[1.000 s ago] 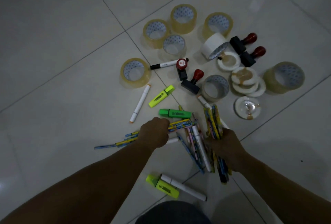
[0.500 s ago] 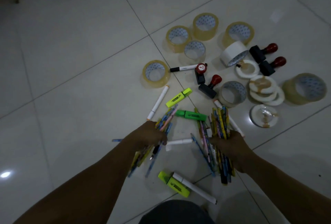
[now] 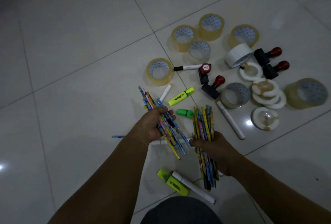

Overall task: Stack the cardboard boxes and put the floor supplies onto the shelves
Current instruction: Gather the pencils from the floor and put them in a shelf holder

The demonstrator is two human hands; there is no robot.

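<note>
**A:** What do we hold just now?

**B:** Our left hand (image 3: pixel 154 125) is curled round a splayed bundle of blue, pink and yellow patterned pencils (image 3: pixel 148 101). Our right hand (image 3: pixel 216 152) grips a tighter bundle of mostly yellow patterned pencils (image 3: pixel 204 120). Both bundles are off the white tiled floor (image 3: pixel 71 62), and the hands are close together.

**A:** And what lies around them?

**B:** A single blue pencil (image 3: pixel 118 136) lies just left of our left wrist. A thin white marker (image 3: pixel 181 140) lies under the gap between the hands. A green plastic highlighter (image 3: pixel 185 112) sits just beyond the right bundle's tips. Nearer to us than both hands, a yellow plastic highlighter (image 3: pixel 172 182) touches a long white marker pen (image 3: pixel 194 188). The clear tape rolls (image 3: pixel 159 71) lie well beyond our fingers.

**A:** What could go wrong?

**B:** We judge the left bundle to be the risk. Its pencils cross and fan out, with the lower ends hanging free below the palm. If we slacken those fingers to square it, or pass it across to the right hand, a few may slide out and roll on the smooth tile. Reaching for the stray pencil with a full hand could spill more.
</note>
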